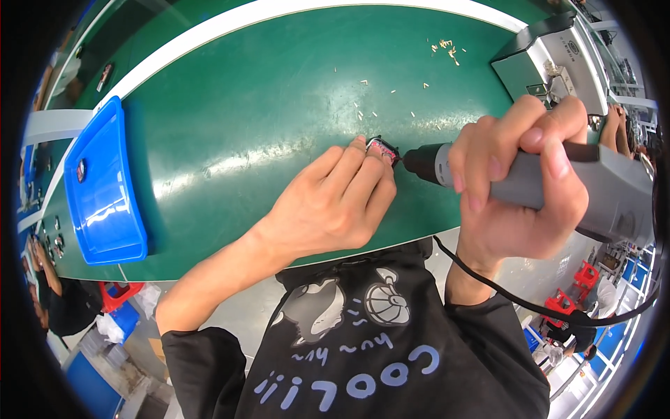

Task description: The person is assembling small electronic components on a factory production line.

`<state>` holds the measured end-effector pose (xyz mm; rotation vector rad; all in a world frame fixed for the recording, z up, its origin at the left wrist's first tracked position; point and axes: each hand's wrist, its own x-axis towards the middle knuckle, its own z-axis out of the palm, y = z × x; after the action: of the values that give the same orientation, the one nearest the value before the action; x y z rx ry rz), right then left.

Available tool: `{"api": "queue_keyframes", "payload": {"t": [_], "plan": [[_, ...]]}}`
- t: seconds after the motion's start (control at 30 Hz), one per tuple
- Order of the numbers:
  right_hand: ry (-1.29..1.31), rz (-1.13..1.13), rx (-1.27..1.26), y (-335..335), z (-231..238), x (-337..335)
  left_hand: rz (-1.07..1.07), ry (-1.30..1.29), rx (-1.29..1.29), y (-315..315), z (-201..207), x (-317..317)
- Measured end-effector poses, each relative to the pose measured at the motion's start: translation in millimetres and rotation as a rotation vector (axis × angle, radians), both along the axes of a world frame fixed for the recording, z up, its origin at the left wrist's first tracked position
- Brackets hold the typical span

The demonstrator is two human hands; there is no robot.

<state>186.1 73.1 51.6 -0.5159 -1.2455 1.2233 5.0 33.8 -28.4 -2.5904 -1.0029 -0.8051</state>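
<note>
My left hand (338, 195) presses a small black part (383, 149) with a reddish inside against the green tabletop; its fingertips cover much of the part. In my right hand (520, 174) is a grey electric screwdriver (607, 185), gripped round its body and lying nearly level. Its dark nose (421, 162) points left and reaches right up to the small part's edge. Whether the bit touches a screw there is too small to tell. A black cable (530, 311) hangs in a loop from the tool's rear.
A blue tray (105, 202) with one small dark part (82, 170) in it stands at the left. Brass-coloured screws (447, 47) lie scattered at the far right of the green table (265, 91). Beyond them is a grey-white box-shaped device (551, 63). Other people sit at both sides.
</note>
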Motion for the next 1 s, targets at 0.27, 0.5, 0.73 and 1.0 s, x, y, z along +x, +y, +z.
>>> {"api": "queue_keyframes", "payload": {"t": [0.27, 0.5, 0.73, 1.0], "plan": [[-0.021, 0.091, -0.067, 10, -2, -2, 0.014, -0.012, -0.061, -1, 6, 3], [-0.058, 0.105, -0.054, 11, -2, -1, 0.029, 0.069, -0.104, -4, 12, 4], [-0.019, -0.023, -0.016, -1, -5, -1, 0.028, 0.007, -0.189, -2, 12, -3], [0.014, -0.182, -0.035, -27, 13, 62, -0.074, -0.070, -0.090, 13, 9, -12]]}}
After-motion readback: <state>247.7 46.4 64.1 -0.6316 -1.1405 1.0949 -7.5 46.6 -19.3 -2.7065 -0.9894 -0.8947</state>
